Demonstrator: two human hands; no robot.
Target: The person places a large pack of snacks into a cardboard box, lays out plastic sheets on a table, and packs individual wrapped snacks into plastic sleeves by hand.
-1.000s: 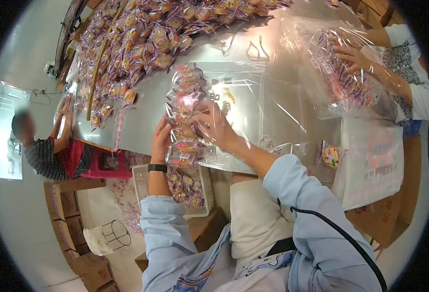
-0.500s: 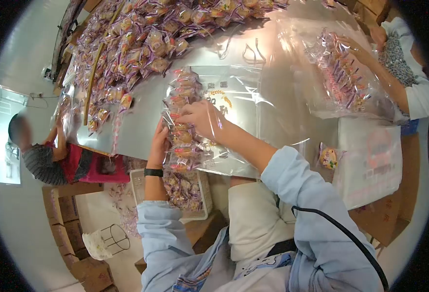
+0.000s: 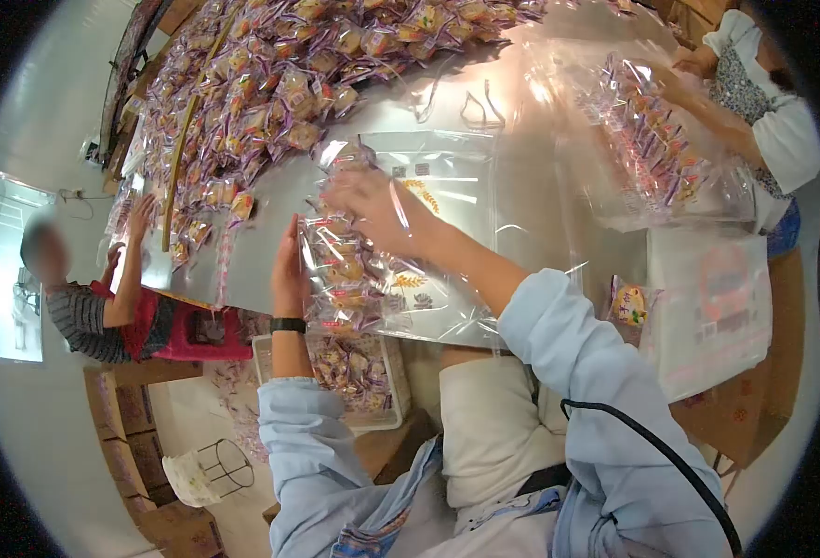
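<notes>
A row of individually wrapped pastries (image 3: 346, 272) lies inside a large clear plastic bag (image 3: 461, 312) with golden wheat print, at the near edge of the metal table. My left hand (image 3: 289, 270) is upright along the left side of the row, fingers stretched out and close to the wrappers. Over the upper part of the row is my right hand (image 3: 373, 209), smeared by motion. Its fingers are too blurred to make out, and it hides some of the pastries.
A big heap of wrapped pastries (image 3: 289, 84) covers the table's far left. A stack of flat bags (image 3: 707, 316) and a single pastry (image 3: 628, 305) lie at right. One co-worker handles a filled bag (image 3: 656, 149); another person (image 3: 93, 307) sits left. A basket (image 3: 396, 381) stands below.
My right hand has shifted slightly up and left over the row. My left hand has straightened its fingers beside the bag. The person at left has raised a hand.
</notes>
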